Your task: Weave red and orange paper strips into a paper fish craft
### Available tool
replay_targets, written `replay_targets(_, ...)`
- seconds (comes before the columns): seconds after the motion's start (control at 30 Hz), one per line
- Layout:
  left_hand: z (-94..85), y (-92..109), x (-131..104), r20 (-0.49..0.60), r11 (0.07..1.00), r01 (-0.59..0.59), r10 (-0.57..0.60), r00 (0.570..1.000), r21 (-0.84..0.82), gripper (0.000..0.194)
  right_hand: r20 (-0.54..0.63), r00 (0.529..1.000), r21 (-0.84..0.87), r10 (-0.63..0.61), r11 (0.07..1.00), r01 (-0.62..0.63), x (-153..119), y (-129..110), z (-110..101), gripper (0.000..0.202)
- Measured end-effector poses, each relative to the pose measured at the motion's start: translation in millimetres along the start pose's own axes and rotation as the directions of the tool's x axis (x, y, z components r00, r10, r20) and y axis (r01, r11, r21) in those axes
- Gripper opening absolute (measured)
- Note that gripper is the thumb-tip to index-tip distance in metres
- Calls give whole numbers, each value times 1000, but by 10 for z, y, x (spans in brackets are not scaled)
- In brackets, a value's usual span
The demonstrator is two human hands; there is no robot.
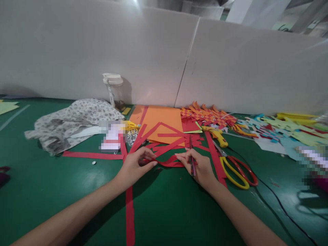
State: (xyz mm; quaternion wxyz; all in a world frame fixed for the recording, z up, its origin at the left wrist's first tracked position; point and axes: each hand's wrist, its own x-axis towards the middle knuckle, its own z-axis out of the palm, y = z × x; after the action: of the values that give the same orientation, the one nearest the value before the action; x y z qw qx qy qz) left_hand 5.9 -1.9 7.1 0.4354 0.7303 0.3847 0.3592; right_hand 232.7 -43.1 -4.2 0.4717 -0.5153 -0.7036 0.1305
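Note:
My left hand (pixel 138 165) is closed around one end of a twisted red paper strip (pixel 167 163). The strip's other end is pinched between the thumb and finger of my right hand (pixel 198 165), just above the table. A slim, dark, pen-like tool (pixel 192 164) also sits in my right hand, pointing away from me; its exact kind is unclear. Loose red paper strips (pixel 170 147) lie in a pile beyond both hands, partly over orange paper sheets (pixel 164 118). One long red strip (pixel 130 215) runs toward me beneath my left wrist.
Right of my right hand lie scissors (pixel 237 172) with yellow and red handles and a yellow glue gun (pixel 217 136) with a black cord. Woven orange-red paper pieces (pixel 205 114) and colourful scraps (pixel 276 131) are behind. Patterned cloth (pixel 77 118) and a lidded bottle (pixel 114 90) are at left.

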Motion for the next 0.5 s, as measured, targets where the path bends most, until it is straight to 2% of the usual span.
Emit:
replay_targets(0.13,-1,-7,1,-7,1000,-25,24,1000,-11,16,43,999,15,-24,1000,23,-21,24,26,25)
replay_targets(0.27,-13,-26,2,-35,1000,-22,22,999,-9,21,51,997,-78,-56,995,60,-24,17,20,23)
replay_targets(0.37,-22,-40,8,-47,1000,-31,31,998,0,17,49,996,-161,-71,984,78,-10,-10,-2,22)
replay_targets(0.5,-35,-61,25,-85,1000,-30,29,996,-7,14,72,991,-154,-110,981,120,1,-32,-29,21)
